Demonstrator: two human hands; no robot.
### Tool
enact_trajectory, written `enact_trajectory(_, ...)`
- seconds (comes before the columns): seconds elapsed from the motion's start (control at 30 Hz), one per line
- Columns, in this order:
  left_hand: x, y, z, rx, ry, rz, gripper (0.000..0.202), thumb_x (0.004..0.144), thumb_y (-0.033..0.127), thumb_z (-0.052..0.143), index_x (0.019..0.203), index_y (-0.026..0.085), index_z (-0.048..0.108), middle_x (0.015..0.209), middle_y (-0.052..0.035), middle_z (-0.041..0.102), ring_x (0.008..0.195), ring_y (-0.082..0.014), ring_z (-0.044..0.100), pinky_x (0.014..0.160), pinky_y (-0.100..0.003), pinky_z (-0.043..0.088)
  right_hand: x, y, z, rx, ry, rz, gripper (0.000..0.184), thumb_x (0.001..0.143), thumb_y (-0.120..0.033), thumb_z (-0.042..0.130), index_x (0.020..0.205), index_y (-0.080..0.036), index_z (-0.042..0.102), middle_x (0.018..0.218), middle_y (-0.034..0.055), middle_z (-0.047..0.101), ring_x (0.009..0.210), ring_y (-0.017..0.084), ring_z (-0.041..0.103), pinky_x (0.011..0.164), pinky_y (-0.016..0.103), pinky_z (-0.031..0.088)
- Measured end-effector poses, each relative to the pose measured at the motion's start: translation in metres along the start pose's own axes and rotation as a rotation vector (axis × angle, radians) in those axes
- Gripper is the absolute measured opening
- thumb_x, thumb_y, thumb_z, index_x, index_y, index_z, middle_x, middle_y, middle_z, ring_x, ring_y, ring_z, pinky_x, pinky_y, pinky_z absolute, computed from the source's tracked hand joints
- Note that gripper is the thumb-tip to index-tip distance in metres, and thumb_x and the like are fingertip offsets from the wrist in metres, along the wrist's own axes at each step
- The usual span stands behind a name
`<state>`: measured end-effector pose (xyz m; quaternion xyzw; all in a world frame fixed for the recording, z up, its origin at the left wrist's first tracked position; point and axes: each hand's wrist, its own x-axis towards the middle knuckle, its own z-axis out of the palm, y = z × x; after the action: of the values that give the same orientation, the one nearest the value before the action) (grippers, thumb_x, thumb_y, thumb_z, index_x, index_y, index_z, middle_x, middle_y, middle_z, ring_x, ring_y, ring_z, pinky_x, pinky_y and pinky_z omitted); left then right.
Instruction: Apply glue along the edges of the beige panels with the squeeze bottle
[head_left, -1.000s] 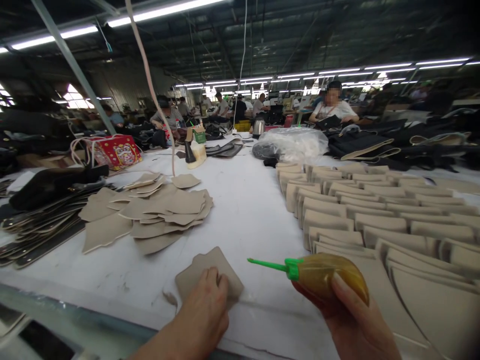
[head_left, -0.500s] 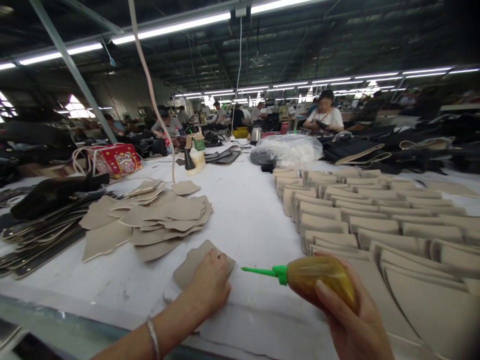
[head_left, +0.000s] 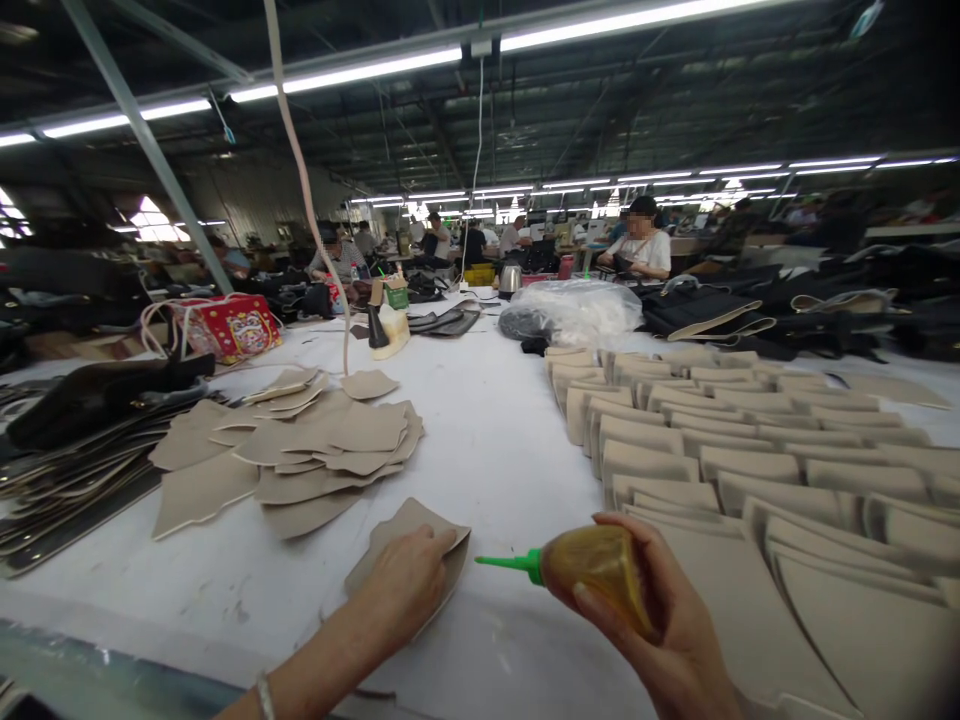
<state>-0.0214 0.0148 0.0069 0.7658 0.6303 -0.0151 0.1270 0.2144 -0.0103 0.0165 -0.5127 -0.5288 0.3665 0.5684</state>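
My left hand (head_left: 411, 580) is closed with curled fingers on a beige leather-like piece (head_left: 401, 520) near the table's front. The piece's right edge is tilted up off the table, and the fingertips are partly hidden. Wrapped in my right hand (head_left: 667, 620) is a squeeze bottle (head_left: 592, 570) of amber liquid, probably glue, lying sideways. Its green nozzle (head_left: 510, 564) points left, its tip just right of the piece's edge and apart from it. To the left lies a loose pile of similar beige pieces (head_left: 330, 440).
Rows of overlapping beige panels (head_left: 660, 460) cover the table's right side. Dark stacked pieces (head_left: 82, 480) and a red patterned bag (head_left: 232, 325) lie at left. Farther back are a plastic-wrapped bundle (head_left: 577, 310), a cream container (head_left: 390, 335) and a hanging hose (head_left: 300, 170). Co-workers sit beyond.
The bottle has moved left, bringing its nozzle tip closer to the beige piece. My left hand has shifted slightly down and left, and the piece's right edge is now lifted.
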Motion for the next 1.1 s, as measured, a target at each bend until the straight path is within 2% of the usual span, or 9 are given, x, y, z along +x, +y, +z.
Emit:
enact_trajectory(0.13, 0.006, 0.008, 0.004, -0.055, 0.023, 0.022, 0.044, 0.081, 0.011, 0.034, 0.118, 0.024, 0.055, 0.092, -0.0067, 0.066, 0.084, -0.0219, 0.063, 0.074, -0.031, 0.045, 0.011, 0.007, 0.008, -0.164, -0.083, -0.167, 0.050, 0.069, -0.044, 0.074, 0.111, -0.025, 0.055, 0.106, 0.0046, 0.061, 0.092, 0.026, 0.060, 0.082, 0.033, 0.048)
enact_trajectory(0.27, 0.005, 0.010, 0.006, -0.088, 0.047, 0.024, 0.042, 0.082, 0.012, 0.033, 0.116, 0.023, 0.055, 0.095, -0.0067, 0.065, 0.083, -0.0224, 0.063, 0.073, -0.031, 0.045, 0.019, 0.012, 0.012, -0.363, -0.223, -0.336, 0.049, 0.075, -0.042, 0.070, 0.117, -0.026, 0.049, 0.108, 0.0047, 0.061, 0.091, 0.024, 0.062, 0.081, 0.032, 0.050)
enact_trajectory(0.47, 0.005, 0.008, 0.007, -0.096, 0.041, 0.015, 0.043, 0.081, 0.013, 0.034, 0.118, 0.024, 0.054, 0.096, -0.0065, 0.064, 0.082, -0.0221, 0.062, 0.071, -0.031, 0.043, 0.025, 0.019, 0.020, -0.464, -0.288, -0.449, 0.051, 0.078, -0.039, 0.069, 0.121, -0.026, 0.044, 0.109, 0.0047, 0.060, 0.090, 0.023, 0.062, 0.077, 0.031, 0.051)
enact_trajectory(0.63, 0.003, 0.007, 0.008, -0.098, 0.037, 0.007, 0.039, 0.083, 0.017, 0.035, 0.115, 0.024, 0.055, 0.096, -0.0068, 0.062, 0.084, -0.0224, 0.061, 0.072, -0.031, 0.043, 0.027, 0.020, 0.020, -0.505, -0.316, -0.442, 0.051, 0.078, -0.040, 0.069, 0.120, -0.026, 0.044, 0.105, 0.0053, 0.062, 0.084, 0.023, 0.063, 0.074, 0.033, 0.052)
enact_trajectory(0.8, -0.003, 0.003, 0.004, -0.151, 0.045, 0.052, 0.041, 0.084, 0.021, 0.036, 0.121, 0.029, 0.052, 0.092, -0.0052, 0.062, 0.084, -0.0226, 0.061, 0.073, -0.031, 0.043, 0.028, 0.021, 0.017, -0.475, -0.292, -0.332, 0.050, 0.078, -0.043, 0.068, 0.119, -0.026, 0.045, 0.108, 0.0061, 0.060, 0.090, 0.025, 0.061, 0.080, 0.037, 0.050)
enact_trajectory(0.93, -0.003, 0.002, 0.002, -0.161, 0.030, 0.035, 0.040, 0.084, 0.021, 0.036, 0.119, 0.028, 0.055, 0.091, -0.0051, 0.061, 0.082, -0.0218, 0.061, 0.072, -0.030, 0.043, 0.030, 0.021, 0.017, -0.458, -0.228, -0.304, 0.049, 0.077, -0.046, 0.068, 0.116, -0.026, 0.047, 0.110, 0.0060, 0.058, 0.091, 0.025, 0.060, 0.081, 0.038, 0.049)
enact_trajectory(1.1, -0.002, 0.003, 0.006, -0.157, 0.033, 0.034, 0.041, 0.084, 0.022, 0.036, 0.119, 0.030, 0.054, 0.091, -0.0049, 0.061, 0.081, -0.0226, 0.061, 0.071, -0.031, 0.042, 0.030, 0.021, 0.016, -0.405, -0.271, -0.221, 0.047, 0.077, -0.047, 0.068, 0.114, -0.026, 0.047, 0.101, 0.0038, 0.061, 0.084, 0.023, 0.061, 0.077, 0.036, 0.050)
